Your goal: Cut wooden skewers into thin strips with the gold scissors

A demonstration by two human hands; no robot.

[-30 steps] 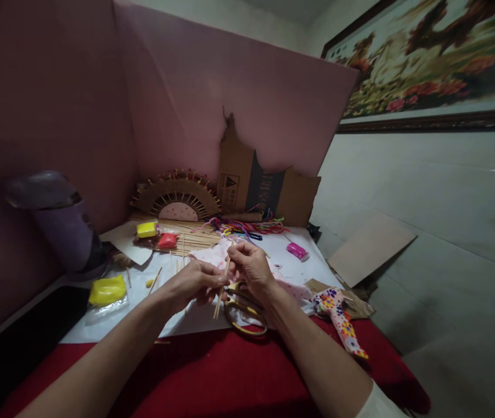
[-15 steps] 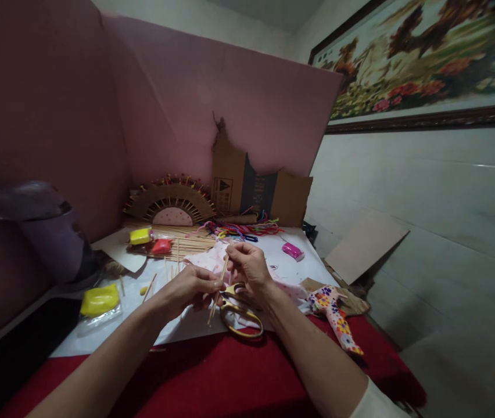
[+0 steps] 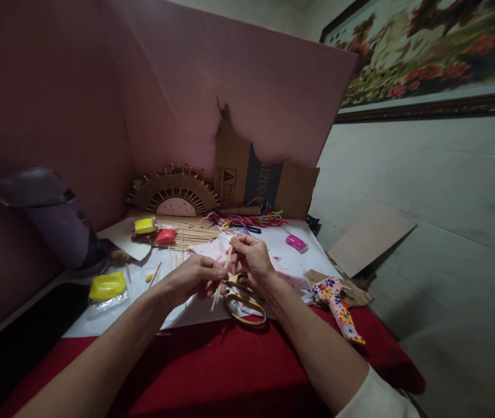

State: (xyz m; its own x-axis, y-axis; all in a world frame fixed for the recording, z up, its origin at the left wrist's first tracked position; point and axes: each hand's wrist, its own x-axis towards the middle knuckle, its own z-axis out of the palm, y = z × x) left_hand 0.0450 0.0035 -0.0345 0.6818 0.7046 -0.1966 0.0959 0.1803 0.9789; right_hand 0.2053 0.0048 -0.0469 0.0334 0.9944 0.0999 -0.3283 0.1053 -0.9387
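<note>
My left hand (image 3: 193, 277) and my right hand (image 3: 251, 260) meet over the table, both pinched on thin wooden sticks (image 3: 222, 278) that slant down toward me. Just below the hands lie gold-handled scissors (image 3: 243, 301) on white paper (image 3: 186, 313). A pink patterned cloth (image 3: 215, 248) lies under and behind the hands.
A flowered glue gun (image 3: 339, 307) lies at the right on the red tablecloth (image 3: 212, 371). Yellow clay (image 3: 107, 285), more yellow and red clay (image 3: 155, 231), a pink piece (image 3: 296, 242), a mat of sticks (image 3: 190, 232), coloured cords (image 3: 247, 220), a cardboard fan (image 3: 173, 194) and a purple lamp (image 3: 53, 215) surround them.
The hands stay pinched on the sticks with only small finger shifts. The view has moved slightly, so everything sits a little differently in the picture.
</note>
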